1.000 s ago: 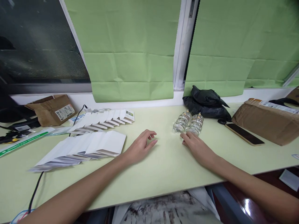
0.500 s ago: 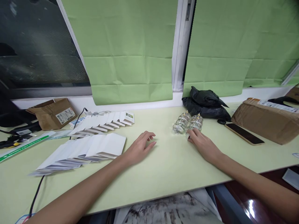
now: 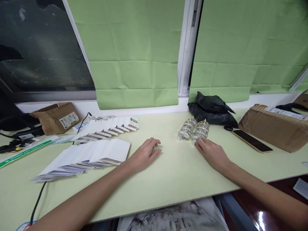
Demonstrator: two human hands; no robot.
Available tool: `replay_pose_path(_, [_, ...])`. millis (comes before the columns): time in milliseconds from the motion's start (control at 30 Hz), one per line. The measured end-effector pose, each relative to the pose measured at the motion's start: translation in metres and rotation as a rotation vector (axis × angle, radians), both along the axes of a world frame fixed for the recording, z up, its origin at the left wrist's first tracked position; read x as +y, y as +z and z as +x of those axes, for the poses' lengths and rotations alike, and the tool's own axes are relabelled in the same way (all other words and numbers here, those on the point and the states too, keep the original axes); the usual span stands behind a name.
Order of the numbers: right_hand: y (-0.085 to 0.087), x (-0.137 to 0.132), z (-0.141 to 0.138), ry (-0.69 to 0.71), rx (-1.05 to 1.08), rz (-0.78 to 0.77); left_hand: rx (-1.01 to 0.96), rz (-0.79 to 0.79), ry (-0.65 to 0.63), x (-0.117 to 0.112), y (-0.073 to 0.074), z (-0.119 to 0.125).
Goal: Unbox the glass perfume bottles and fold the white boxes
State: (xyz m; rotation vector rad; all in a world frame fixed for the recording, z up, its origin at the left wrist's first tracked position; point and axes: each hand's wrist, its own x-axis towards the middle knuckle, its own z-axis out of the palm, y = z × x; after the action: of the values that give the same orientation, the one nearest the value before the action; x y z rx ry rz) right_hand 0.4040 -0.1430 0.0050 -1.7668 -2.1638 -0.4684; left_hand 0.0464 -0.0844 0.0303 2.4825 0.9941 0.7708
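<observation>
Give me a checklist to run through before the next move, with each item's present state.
1. Left-hand grip free: ok; thumb and fingers stand apart, holding nothing.
2. Right-hand grip secure on the right row of round, clear, glass-like pieces: cannot tell; fingertips are at its near end, contact hidden.
3. Left row of round, clear, glass-like pieces in line: ok; it lies beside the right row.
4. Near row of flat, folded white pieces apart from the left forearm: cannot tell; they nearly meet in view.
5. Flat, rectangular, black-screened phone away from the right-hand fingers: ok; it lies farther right.
</observation>
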Motion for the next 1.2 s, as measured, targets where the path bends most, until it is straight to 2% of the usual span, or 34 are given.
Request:
replay_pose_path(100, [0.003,-0.001,-0.008,0.026,0.004,-0.002,0.007,0.002,0.038,0.002,-0.002,-0.001])
replay_pose_path(267, [0.008,-0.001,-0.053,0.246,-0.043,-0.063,-0.052,-0.099,0.166,0.008,-0.003,-0.001])
replay_pose_path(400, [0.012,0.020,-0.092,0.377,0.022,-0.168,-0.111,-0.076,0.105,0.011,0.001,-0.001])
replay_pose_path(533, [0.015,0.048,-0.113,0.477,0.052,-0.211,-0.133,-0.097,0.078,0.012,0.002,-0.004])
replay_pose_path(700, [0.012,0.058,-0.115,0.534,0.238,-0.247,-0.250,-0.267,0.131,0.016,-0.006,-0.004])
replay_pose_path(833, [0.009,0.056,-0.110,0.564,0.348,-0.276,-0.208,-0.325,0.143,0.019,-0.013,-0.002])
replay_pose_path(1000, [0.006,0.060,-0.106,0.633,0.441,-0.279,-0.125,-0.276,0.158,0.018,-0.010,0.000])
replay_pose_path(1200, [0.012,0.055,-0.105,0.695,0.566,-0.214,0.021,-0.119,0.156,0.006,-0.002,0.002])
